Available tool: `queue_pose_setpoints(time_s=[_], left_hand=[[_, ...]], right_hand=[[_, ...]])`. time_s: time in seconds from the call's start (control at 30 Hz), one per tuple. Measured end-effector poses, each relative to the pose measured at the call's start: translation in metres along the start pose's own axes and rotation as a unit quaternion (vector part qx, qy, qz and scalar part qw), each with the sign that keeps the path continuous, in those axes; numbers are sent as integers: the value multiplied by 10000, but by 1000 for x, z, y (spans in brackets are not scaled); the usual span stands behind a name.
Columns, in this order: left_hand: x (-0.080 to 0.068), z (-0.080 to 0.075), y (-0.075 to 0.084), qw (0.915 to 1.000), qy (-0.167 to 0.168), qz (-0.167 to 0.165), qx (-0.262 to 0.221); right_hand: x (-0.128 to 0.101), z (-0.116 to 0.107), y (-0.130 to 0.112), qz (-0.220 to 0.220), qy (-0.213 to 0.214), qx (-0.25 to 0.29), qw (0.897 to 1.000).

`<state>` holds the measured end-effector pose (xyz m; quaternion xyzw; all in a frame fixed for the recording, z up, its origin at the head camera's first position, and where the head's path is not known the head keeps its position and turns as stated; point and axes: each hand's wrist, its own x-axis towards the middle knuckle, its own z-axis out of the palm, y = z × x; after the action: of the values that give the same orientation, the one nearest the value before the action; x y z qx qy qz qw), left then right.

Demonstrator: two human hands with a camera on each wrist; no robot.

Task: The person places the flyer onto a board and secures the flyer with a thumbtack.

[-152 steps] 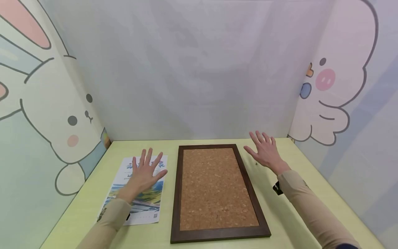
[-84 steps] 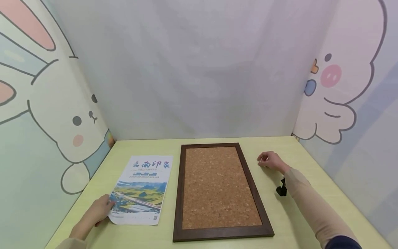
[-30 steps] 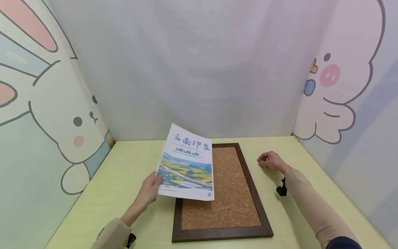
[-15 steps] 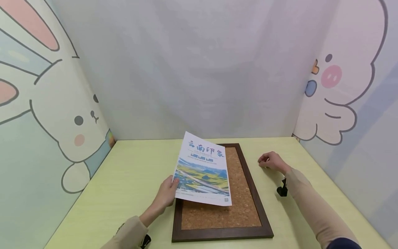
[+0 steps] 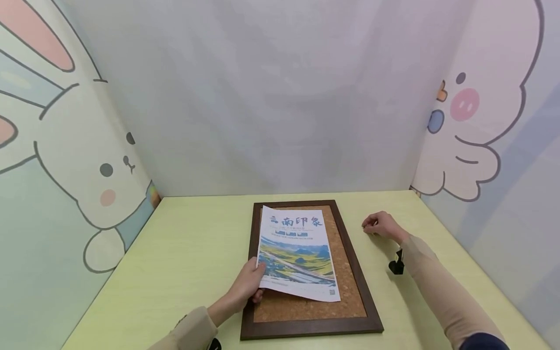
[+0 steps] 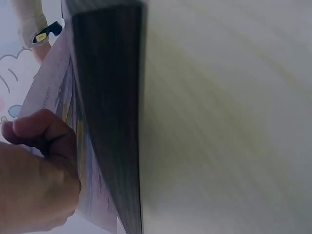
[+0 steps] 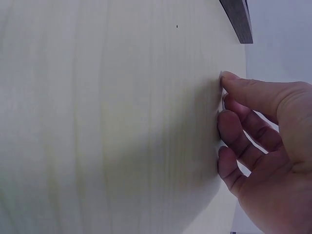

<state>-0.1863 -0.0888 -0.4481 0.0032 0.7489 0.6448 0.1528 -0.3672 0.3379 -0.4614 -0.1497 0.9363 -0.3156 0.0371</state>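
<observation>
- Bare table (image 5: 183,253) fills the lower left of the head view, from the cork board (image 5: 350,291) out to the left wall (image 5: 65,194); nothing lies there.
- The board's raised dark frame is a low step across the middle.
- A sheet of paper (image 5: 297,253) covers most of the cork, its near left corner lifted and pinched by the left hand (image 5: 249,289).
- Right of the board, the right hand (image 5: 380,225) and its forearm rest on the table, taking up that strip.
- Walls close the left, back and right sides; the near edge is open.
</observation>
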Motion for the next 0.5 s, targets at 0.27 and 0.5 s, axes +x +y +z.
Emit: queue_pose_setpoints(time_s=[0.27,0.5], left_hand=[[1,6,-3,9995,-270,53,-124],[-1,4,1,9978,-612,-23,239]], right_hand=[[2,-1,2,31,-14,38,10000],[4,0,4,25,-12,80,10000]])
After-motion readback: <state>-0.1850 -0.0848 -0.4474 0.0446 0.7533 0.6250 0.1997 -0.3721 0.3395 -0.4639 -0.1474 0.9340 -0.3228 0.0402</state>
